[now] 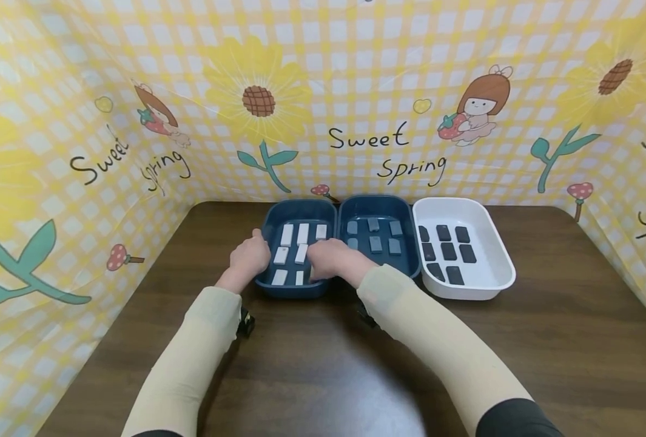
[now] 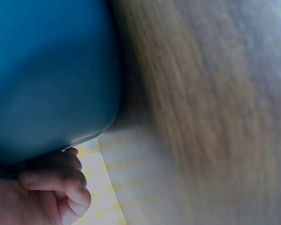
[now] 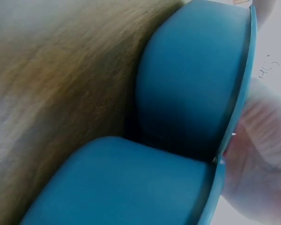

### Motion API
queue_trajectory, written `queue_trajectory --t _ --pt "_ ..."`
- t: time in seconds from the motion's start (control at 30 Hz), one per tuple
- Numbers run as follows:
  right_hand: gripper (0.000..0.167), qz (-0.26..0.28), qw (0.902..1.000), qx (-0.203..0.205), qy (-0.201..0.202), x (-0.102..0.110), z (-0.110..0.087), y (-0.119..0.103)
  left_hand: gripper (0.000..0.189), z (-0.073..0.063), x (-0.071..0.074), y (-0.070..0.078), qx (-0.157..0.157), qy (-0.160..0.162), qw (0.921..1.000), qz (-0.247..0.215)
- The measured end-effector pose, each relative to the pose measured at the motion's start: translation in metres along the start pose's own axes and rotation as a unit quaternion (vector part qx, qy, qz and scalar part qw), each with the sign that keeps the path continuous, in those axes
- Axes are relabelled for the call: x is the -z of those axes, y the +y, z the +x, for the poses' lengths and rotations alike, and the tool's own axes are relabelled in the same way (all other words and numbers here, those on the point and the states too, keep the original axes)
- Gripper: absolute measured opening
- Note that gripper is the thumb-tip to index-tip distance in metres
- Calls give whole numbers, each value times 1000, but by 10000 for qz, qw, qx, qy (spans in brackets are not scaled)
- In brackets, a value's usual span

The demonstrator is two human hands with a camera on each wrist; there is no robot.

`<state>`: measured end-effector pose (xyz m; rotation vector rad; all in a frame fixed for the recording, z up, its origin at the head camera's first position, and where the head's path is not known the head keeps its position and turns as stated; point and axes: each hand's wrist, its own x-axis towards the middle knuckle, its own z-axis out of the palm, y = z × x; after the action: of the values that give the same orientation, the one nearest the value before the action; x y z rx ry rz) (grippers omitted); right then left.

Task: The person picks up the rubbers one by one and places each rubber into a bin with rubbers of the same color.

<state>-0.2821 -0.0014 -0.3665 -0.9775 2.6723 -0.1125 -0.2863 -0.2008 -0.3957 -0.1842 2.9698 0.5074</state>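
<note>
My left hand [image 1: 250, 256] is at the left rim of the left dark-blue tray [image 1: 295, 291]. Its curled fingers [image 2: 68, 185] grip that rim from outside in the left wrist view; the thumb is hidden there. Several small white rectangular blocks [image 1: 287, 234] lie in rows inside this tray. Over the tray's right side, my right hand [image 1: 336, 260] reaches down with bent fingers among the blocks. Its fingertips are out of sight, so whether they pinch a block does not show. In the right wrist view, the tray rim covers part of that hand [image 3: 257, 159].
A second dark-blue tray [image 1: 404, 267] touches the left one and holds several grey-blue blocks [image 1: 375, 244]. Right of it stands a white tray [image 1: 489, 249] with several black blocks [image 1: 448, 251]. All stand on a brown wooden table [image 1: 323, 364] before a yellow checked cloth [image 1: 355, 73].
</note>
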Motion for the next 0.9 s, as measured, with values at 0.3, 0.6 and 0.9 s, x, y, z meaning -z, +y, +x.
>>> queue_trajectory --t 0.3,0.6,0.9 --pt "25 -80 9962 288 816 18 -35 7 50 -1 -1 -3 81 -55 9999 68" --pt "32 -289 9816 531 1810 25 -98 41 52 3 2 0 42 -224 9997 133" --pt "36 -435 9702 591 2307 19 -156 73 53 1 11 -3 -107 -460 9983 348"
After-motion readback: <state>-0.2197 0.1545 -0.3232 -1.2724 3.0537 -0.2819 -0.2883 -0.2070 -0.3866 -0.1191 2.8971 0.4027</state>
